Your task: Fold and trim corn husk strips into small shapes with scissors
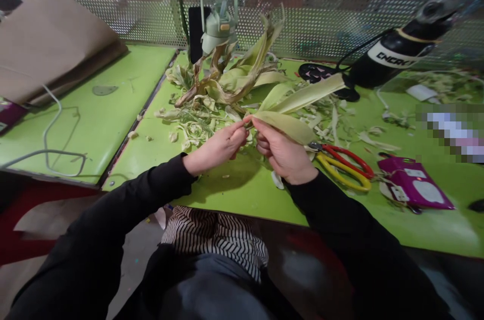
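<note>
Pale green corn husk leaves (291,126) fan out to the right from the fingers of my right hand (282,151), which is closed in a pinch on their narrow end. My left hand (223,146) is closed too, its fingertips meeting the right ones at that end; what lies inside its fingers is hidden. Behind both hands is a heap of green and browned husks (234,78). Shredded husk scraps (196,126) lie around it. Just right of my right wrist rest scissors with red and yellow handles (346,166), touching no fingers.
At the back stand a pale green bottle (221,22) and a dark phone-like slab (195,33). A black cylindrical tool (393,58) leans at the right, near a purple packet (419,184). Brown cardboard (56,43) and a bent wire (53,153) are left. A perforated metal screen (321,7) closes the back.
</note>
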Demonstrator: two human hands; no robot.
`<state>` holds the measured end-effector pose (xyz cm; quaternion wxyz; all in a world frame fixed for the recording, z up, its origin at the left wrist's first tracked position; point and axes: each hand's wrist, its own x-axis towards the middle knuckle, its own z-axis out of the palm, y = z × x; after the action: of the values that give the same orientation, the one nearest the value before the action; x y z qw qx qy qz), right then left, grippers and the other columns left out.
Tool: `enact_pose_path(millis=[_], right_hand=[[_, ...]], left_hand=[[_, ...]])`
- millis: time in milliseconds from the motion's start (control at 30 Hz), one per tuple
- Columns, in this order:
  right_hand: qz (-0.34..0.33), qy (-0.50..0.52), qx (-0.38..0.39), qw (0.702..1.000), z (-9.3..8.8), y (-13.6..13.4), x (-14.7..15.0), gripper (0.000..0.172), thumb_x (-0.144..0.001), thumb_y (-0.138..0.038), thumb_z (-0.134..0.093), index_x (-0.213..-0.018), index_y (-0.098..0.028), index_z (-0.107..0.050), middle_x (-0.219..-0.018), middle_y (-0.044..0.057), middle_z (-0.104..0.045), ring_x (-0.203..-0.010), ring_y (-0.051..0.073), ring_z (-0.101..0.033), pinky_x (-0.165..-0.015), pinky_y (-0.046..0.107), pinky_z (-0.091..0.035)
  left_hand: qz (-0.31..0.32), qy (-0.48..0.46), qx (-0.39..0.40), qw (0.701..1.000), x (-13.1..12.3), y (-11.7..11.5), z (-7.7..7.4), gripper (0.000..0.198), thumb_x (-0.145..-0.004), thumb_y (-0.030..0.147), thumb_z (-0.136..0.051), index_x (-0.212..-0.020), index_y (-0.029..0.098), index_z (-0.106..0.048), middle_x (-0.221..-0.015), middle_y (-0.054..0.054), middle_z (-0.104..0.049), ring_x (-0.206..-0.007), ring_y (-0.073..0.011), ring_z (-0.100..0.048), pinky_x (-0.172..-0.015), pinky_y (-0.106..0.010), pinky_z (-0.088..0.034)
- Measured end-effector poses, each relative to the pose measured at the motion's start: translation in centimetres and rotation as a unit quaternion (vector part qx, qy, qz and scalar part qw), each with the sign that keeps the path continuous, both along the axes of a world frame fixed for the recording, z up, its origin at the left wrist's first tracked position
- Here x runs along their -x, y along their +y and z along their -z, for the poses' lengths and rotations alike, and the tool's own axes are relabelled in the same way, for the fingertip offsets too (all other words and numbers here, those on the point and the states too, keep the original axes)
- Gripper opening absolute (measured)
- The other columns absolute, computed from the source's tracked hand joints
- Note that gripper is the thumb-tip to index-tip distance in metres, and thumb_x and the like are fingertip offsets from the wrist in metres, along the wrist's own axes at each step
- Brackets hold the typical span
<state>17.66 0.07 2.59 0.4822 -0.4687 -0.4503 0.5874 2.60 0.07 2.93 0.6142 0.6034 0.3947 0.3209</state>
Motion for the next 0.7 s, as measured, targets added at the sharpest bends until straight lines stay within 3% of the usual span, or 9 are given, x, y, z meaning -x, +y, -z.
enact_pose_path(millis=[100, 167, 267, 333, 400, 533, 600, 700], right_hand=[[-0.032, -0.132, -0.039, 0.990, -0.3, -0.2, -0.7, 0.037, -0.087, -0.058, -0.058, -0.086, -0.022, -0.066, -0.054, -0.008, -0.026, -0.045, 0.008, -0.022, -0.043, 0.025, -0.017], [-0.062, -0.251, -0.100, 0.961, -0.7, -0.8, -1.1, 0.038, -0.092, -0.056, -0.053, -0.089, -0.022, -0.070, -0.056, -0.005, -0.040, -0.048, 0.010, -0.033, -0.047, 0.027, -0.026], [-0.083, -0.368, -0.178, 0.909, -1.8, -2.2, -1.4, 0.033, -0.095, -0.045, -0.051, -0.093, -0.020, -0.072, -0.064, 0.000, -0.057, -0.057, 0.013, -0.046, -0.055, 0.028, -0.033], [-0.060, -0.400, -0.196, 0.893, -2.9, -3.2, -1.6, 0.031, -0.096, -0.042, -0.050, -0.094, -0.019, -0.071, -0.065, 0.000, -0.060, -0.056, 0.013, -0.047, -0.054, 0.028, -0.033], [-0.026, -0.439, -0.222, 0.870, -4.3, -3.8, -2.0, 0.029, -0.095, -0.041, -0.052, -0.091, -0.020, -0.071, -0.063, 0.000, -0.061, -0.053, 0.013, -0.046, -0.053, 0.028, -0.033], [0.018, -0.556, -0.317, 0.768, -7.8, -3.4, -3.6, 0.029, -0.095, -0.041, -0.052, -0.084, -0.021, -0.070, -0.064, 0.002, -0.064, -0.053, 0.015, -0.050, -0.056, 0.030, -0.032], [-0.033, -0.575, -0.326, 0.749, -9.2, -2.4, -4.7, 0.031, -0.093, -0.044, -0.054, -0.079, -0.023, -0.070, -0.067, 0.003, -0.068, -0.056, 0.016, -0.052, -0.057, 0.031, -0.033], [-0.182, -0.531, -0.261, 0.785, -9.7, -0.6, -6.2, 0.029, -0.086, -0.049, -0.062, -0.078, -0.023, -0.072, -0.073, 0.003, -0.071, -0.063, 0.017, -0.057, -0.062, 0.031, -0.039]], left_hand=[[-0.082, -0.008, -0.004, 0.997, 0.4, 1.1, -0.3, 0.023, -0.099, 0.018, -0.028, -0.078, 0.021, -0.037, -0.065, 0.005, -0.035, -0.049, -0.0059, -0.033, -0.045, -0.019, -0.025], [-0.136, 0.028, -0.037, 0.990, 1.1, 2.1, -0.4, 0.025, -0.100, 0.018, -0.028, -0.076, 0.022, -0.033, -0.064, 0.006, -0.034, -0.048, -0.0059, -0.034, -0.045, -0.019, -0.026], [-0.150, 0.130, -0.119, 0.973, 2.0, 3.1, -0.2, 0.026, -0.100, 0.017, -0.029, -0.075, 0.022, -0.030, -0.064, 0.006, -0.034, -0.048, -0.0070, -0.033, -0.050, -0.022, -0.027], [-0.129, 0.234, -0.228, 0.936, 2.0, 2.9, 0.0, 0.023, -0.099, 0.018, -0.033, -0.077, 0.022, -0.033, -0.066, 0.004, -0.038, -0.053, -0.0090, -0.034, -0.055, -0.024, -0.029], [-0.085, 0.329, -0.327, 0.882, 1.6, 1.9, 0.1, 0.017, -0.098, 0.017, -0.034, -0.082, 0.020, -0.040, -0.070, 0.002, -0.044, -0.057, -0.0107, -0.034, -0.058, -0.026, -0.031], [0.002, 0.429, -0.428, 0.796, 0.5, -1.1, -0.1, 0.020, -0.097, 0.018, -0.029, -0.096, 0.016, -0.049, -0.085, -0.005, -0.055, -0.058, -0.0118, -0.037, -0.055, -0.026, -0.033], [0.057, 0.415, -0.466, 0.779, 0.3, -2.4, -0.3, 0.022, -0.097, 0.022, -0.029, -0.094, 0.016, -0.050, -0.086, -0.006, -0.057, -0.059, -0.0126, -0.040, -0.053, -0.026, -0.033], [0.142, 0.274, -0.511, 0.802, 0.6, -3.4, -0.8, 0.019, -0.096, 0.025, -0.032, -0.088, 0.018, -0.047, -0.080, -0.004, -0.055, -0.060, -0.0128, -0.041, -0.055, -0.026, -0.037]])
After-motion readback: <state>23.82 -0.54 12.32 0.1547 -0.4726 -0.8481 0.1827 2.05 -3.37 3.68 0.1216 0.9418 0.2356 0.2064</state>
